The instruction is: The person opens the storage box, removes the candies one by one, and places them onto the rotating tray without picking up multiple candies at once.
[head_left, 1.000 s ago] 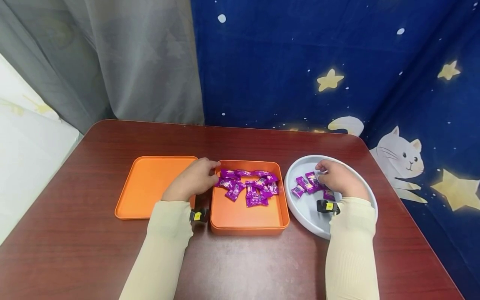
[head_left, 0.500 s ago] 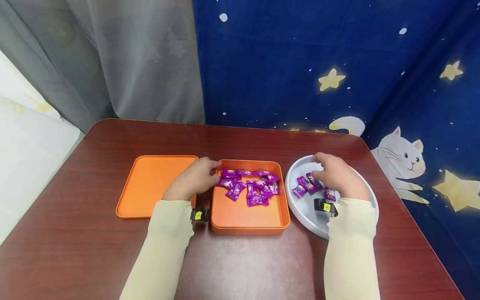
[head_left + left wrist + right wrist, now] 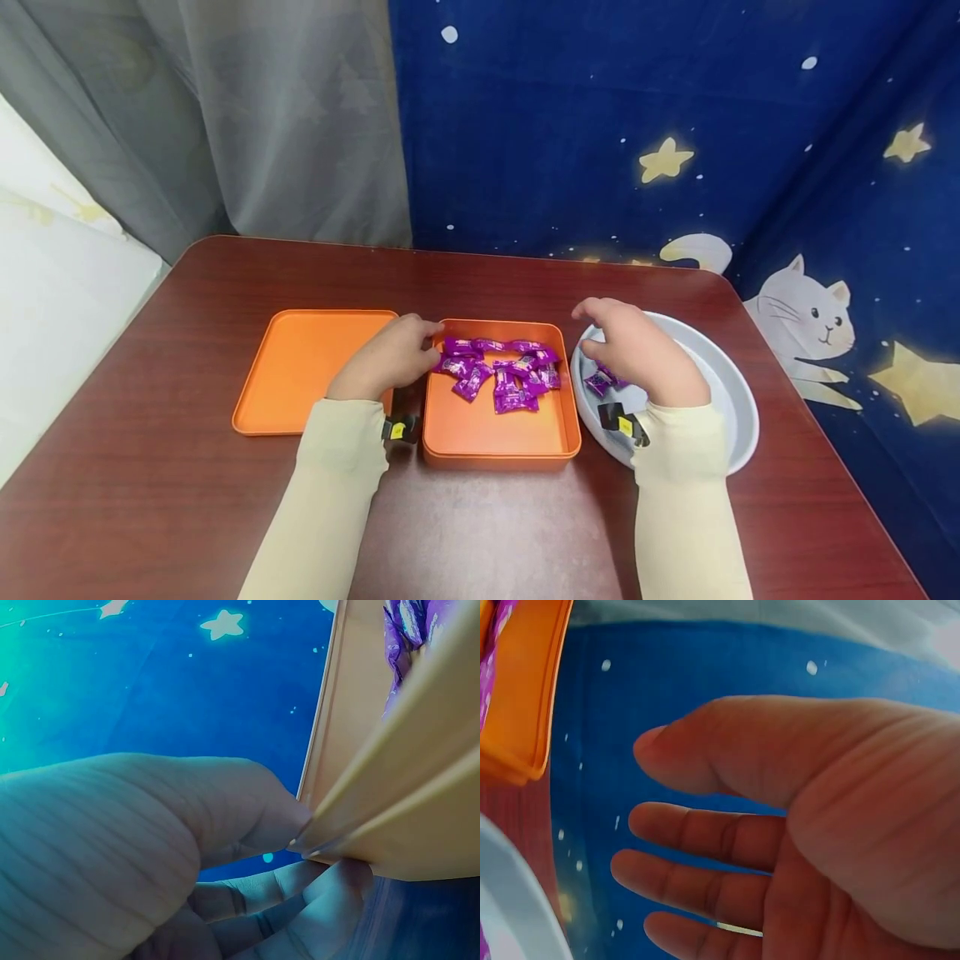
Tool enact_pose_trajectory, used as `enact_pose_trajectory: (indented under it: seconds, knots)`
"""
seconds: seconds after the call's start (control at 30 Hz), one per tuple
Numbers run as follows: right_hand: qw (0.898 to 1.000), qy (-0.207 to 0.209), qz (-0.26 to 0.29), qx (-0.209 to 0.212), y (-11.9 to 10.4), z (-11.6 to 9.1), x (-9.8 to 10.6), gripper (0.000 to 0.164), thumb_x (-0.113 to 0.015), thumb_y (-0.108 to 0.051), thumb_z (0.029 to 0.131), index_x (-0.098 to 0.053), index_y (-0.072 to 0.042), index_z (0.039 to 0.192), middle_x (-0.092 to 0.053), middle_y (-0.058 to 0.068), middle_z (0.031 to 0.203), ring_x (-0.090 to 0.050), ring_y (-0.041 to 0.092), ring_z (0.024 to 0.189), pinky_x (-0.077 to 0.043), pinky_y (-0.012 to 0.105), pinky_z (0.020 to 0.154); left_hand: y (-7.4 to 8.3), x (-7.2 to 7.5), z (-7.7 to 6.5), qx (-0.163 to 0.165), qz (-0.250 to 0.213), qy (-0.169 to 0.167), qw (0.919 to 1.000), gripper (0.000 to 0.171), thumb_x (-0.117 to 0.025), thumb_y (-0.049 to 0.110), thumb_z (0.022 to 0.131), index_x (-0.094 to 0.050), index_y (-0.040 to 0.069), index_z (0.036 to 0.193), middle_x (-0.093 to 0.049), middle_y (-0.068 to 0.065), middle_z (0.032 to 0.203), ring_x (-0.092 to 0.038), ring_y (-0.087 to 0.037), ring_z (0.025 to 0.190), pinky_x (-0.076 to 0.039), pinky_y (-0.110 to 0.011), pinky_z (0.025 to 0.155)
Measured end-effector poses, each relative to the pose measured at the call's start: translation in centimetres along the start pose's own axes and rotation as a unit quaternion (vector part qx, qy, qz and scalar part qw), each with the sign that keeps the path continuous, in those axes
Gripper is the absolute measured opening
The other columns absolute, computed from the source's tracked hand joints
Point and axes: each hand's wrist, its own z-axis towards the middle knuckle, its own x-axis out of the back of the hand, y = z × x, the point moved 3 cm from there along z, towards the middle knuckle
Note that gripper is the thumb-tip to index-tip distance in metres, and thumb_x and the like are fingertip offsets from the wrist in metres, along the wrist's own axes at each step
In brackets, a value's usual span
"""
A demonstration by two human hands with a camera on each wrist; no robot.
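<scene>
My left hand (image 3: 386, 360) holds the left wall of a square orange box (image 3: 495, 433). In the left wrist view the thumb (image 3: 255, 802) lies at the box's rim and the fingers are curled under its outer side. Several purple wrapped candies (image 3: 514, 402) lie in the box, mostly toward its back. Over the left part of a round white tray (image 3: 738, 392), my right hand (image 3: 643, 346) is held with fingers apart and nothing in them, as the right wrist view also shows. Purple candies (image 3: 598, 382) on the tray are partly hidden beneath that hand.
A flat orange lid (image 3: 303, 367) lies left of the box, partly behind my left hand and sleeve. All of this stands on a dark red-brown table (image 3: 480, 533). Grey and blue star-patterned curtains (image 3: 540, 125) hang behind the table's far edge.
My right hand has lifted away from the candies and moved left across the tray toward the box, with its fingers spread wider. My left hand has stayed at the box.
</scene>
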Motion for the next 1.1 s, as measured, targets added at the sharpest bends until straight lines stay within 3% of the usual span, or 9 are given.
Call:
enact_pose_trajectory:
  seconds: [0.07,0.23,0.47,0.83,1.1]
  knots:
    - [1.0,0.001,-0.003,0.013,-0.8,0.0,-0.1,0.041,-0.065,-0.013,0.084,-0.054,-0.011,0.124,-0.058,0.014,0.119,-0.056,0.028,0.094,-0.058,0.038,0.063,0.0,0.0,0.0,-0.002,0.001,0.002,1.0,0.048,-0.062,0.017,0.086,-0.054,0.009,0.133,-0.056,-0.013,0.111,-0.05,-0.025,0.089,-0.052,-0.042,0.087]
    - [0.998,0.011,-0.025,0.056,-2.4,0.4,-0.7,0.04,-0.067,-0.013,0.083,-0.057,-0.009,0.121,-0.061,0.012,0.115,-0.056,0.027,0.098,-0.052,0.048,0.086,-0.1,-0.1,0.1,-0.003,0.004,0.004,1.0,0.048,-0.062,0.017,0.086,-0.054,0.009,0.132,-0.056,-0.013,0.109,-0.05,-0.025,0.088,-0.053,-0.04,0.085]
    - [0.995,-0.003,-0.039,0.096,-3.9,1.7,-2.4,0.034,-0.068,-0.013,0.082,-0.06,-0.01,0.114,-0.062,0.01,0.111,-0.055,0.024,0.098,-0.047,0.046,0.094,-0.1,-0.1,0.2,-0.004,0.005,0.004,1.0,0.048,-0.063,0.017,0.086,-0.054,0.009,0.132,-0.056,-0.012,0.107,-0.05,-0.024,0.086,-0.053,-0.039,0.082]
    - [0.993,-0.032,-0.083,0.081,-5.1,2.7,-4.7,0.039,-0.07,-0.017,0.082,-0.06,-0.008,0.118,-0.063,0.012,0.109,-0.057,0.024,0.096,-0.049,0.044,0.092,-0.1,0.0,0.1,-0.005,0.002,0.005,1.0,0.048,-0.062,0.017,0.086,-0.054,0.009,0.132,-0.057,-0.012,0.107,-0.05,-0.024,0.084,-0.054,-0.037,0.078]
    - [0.99,-0.047,-0.09,0.101,-5.2,3.3,-5.9,0.031,-0.07,-0.016,0.08,-0.063,-0.008,0.109,-0.065,0.008,0.101,-0.055,0.022,0.091,-0.048,0.041,0.091,-0.1,0.1,0.1,-0.014,0.001,0.006,0.9999,0.047,-0.061,0.016,0.086,-0.054,0.007,0.132,-0.057,-0.013,0.11,-0.05,-0.024,0.082,-0.054,-0.034,0.074]
